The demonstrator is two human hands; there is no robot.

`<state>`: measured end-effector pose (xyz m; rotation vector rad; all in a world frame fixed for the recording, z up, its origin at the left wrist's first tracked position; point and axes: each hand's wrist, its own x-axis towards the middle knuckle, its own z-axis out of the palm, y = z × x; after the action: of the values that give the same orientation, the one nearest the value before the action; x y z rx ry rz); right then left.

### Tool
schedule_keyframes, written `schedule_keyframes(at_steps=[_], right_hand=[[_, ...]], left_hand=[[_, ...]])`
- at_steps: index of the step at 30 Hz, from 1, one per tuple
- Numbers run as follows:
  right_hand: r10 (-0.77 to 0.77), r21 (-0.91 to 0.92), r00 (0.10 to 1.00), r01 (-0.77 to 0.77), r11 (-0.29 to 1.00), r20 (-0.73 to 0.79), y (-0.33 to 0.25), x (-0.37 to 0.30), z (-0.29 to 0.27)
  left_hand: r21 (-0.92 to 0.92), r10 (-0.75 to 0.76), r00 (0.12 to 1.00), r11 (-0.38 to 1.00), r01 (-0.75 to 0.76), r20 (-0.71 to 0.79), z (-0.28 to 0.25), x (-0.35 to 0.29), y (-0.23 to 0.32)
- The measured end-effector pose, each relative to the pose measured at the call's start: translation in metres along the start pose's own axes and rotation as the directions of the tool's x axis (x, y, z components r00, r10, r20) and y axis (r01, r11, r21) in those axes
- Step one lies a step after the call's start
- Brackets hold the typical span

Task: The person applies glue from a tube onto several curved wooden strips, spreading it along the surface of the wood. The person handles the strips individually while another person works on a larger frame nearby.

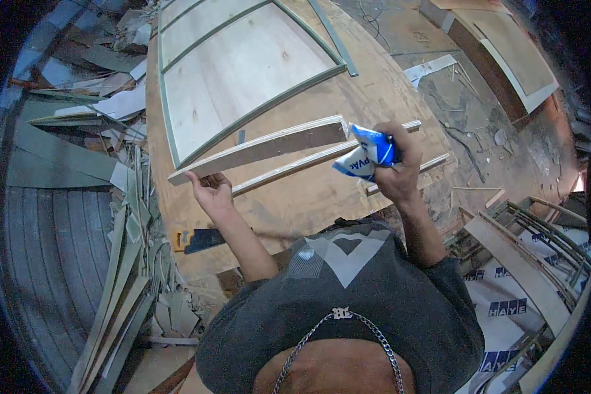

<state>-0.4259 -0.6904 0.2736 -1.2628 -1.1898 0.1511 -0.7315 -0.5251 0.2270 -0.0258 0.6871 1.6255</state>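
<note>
My left hand [213, 192] grips a plywood strip [262, 148] near its left end, thumb and fingers closed round the lower edge. The strip is held at a slant above the table, and a pale line, likely glue, runs along its upper edge. In my right hand [402, 167] is a crumpled blue and white glue bag [364, 157], squeezed in the fist close to the strip's right end. Beneath lies a second strip [295, 165] with whitish streaks along it. A shorter strip [433, 162] rests by the table's right edge, partly behind my right hand.
A pale panel with grey-green framing [236, 72] covers the far part of the wooden table [381, 79]. A handsaw [207, 240] with a yellow handle lies at the near left. Offcuts [134, 217] heap up on the left; a board stack [505, 49] stands far right.
</note>
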Motion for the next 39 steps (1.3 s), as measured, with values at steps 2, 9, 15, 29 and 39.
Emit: schedule_keyframes(at_steps=[2,9,15,29,39], right_hand=[[-0.059,-0.108,0.998,0.060,0.992,0.015,-0.009,0.004,0.000],[-0.200,-0.425,0.980,0.190,0.885,0.020,-0.005,0.000,-0.003],[-0.161,-0.359,0.985,0.126,0.925,-0.068,-0.004,0.007,-0.006],[-0.291,-0.376,0.957,0.270,0.886,0.002,-0.002,0.011,-0.005],[-0.323,-0.419,0.946,0.309,0.854,0.039,-0.002,0.010,-0.001]], left_hand=[[0.010,0.006,1.000,1.000,-0.006,-0.015,0.000,0.000,-0.001],[0.005,-0.042,0.998,0.999,0.042,0.056,-0.016,0.014,0.004],[-0.010,-0.018,0.999,1.000,0.019,0.029,-0.009,0.007,0.001],[0.019,-0.031,1.000,0.999,0.031,0.005,-0.021,0.015,0.005],[-0.013,-0.076,0.996,0.997,0.076,0.050,-0.023,0.018,0.006]])
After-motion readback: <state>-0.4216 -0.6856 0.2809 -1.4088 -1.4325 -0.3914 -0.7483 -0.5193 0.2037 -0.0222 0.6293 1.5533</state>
